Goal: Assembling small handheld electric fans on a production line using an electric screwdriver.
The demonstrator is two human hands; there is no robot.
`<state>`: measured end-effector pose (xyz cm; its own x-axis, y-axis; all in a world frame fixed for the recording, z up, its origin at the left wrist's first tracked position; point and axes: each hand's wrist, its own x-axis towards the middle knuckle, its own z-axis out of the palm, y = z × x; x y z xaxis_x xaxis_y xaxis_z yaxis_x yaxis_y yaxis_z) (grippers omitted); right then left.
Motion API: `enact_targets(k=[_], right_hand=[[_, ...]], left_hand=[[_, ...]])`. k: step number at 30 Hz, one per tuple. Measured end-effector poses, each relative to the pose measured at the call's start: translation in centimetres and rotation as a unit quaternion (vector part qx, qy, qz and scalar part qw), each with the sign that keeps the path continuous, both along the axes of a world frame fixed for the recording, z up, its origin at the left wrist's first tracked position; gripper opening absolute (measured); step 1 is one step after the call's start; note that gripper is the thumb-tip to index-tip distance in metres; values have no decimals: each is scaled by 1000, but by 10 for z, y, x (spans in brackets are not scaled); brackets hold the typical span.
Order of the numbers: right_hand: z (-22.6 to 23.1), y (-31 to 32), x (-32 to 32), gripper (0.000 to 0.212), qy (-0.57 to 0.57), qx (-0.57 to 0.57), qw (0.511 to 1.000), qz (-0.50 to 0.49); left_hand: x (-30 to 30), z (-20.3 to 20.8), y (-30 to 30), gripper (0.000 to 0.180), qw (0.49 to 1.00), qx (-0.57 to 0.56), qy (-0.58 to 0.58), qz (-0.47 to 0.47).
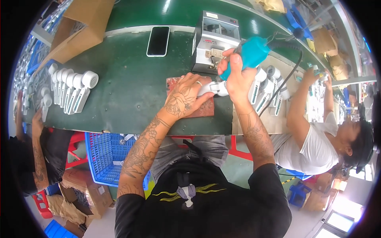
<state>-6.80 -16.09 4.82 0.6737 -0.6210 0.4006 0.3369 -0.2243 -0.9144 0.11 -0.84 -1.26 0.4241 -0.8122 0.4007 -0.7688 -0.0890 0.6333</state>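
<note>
My left hand [185,95] presses a white long-handled device [208,89] with a round head down on a reddish pad [204,110]. Its fingers wrap over the handle, hiding much of it. A teal electric screwdriver [254,50] is gripped in my right hand [239,75], tilted with its tip down at the joint between handle and head. The exact contact point is hidden by my fingers. Just beyond the screwdriver stands a grey metal screw feeder box [216,41]. Similar white devices [260,85] lie on cardboard right of my right hand.
A row of white devices [71,85] lies at the left. Farther back is a phone [158,41] beside an open carton [81,27]. The screwdriver's black cable [298,59] loops down the right side. Co-workers sit on both sides; a blue basket [105,154] stands below the table edge.
</note>
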Motion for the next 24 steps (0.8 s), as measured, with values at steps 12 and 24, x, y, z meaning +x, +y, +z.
enact_targets(k=[12,24], right_hand=[[-15,-1,2,37,1,6,1000,29],[8,-23,42,35,-56,-82,994,-39]], left_hand=[[-1,1,-2,43,998,27,-49,13],[-1,6,2,33,1000,5,-10,23]])
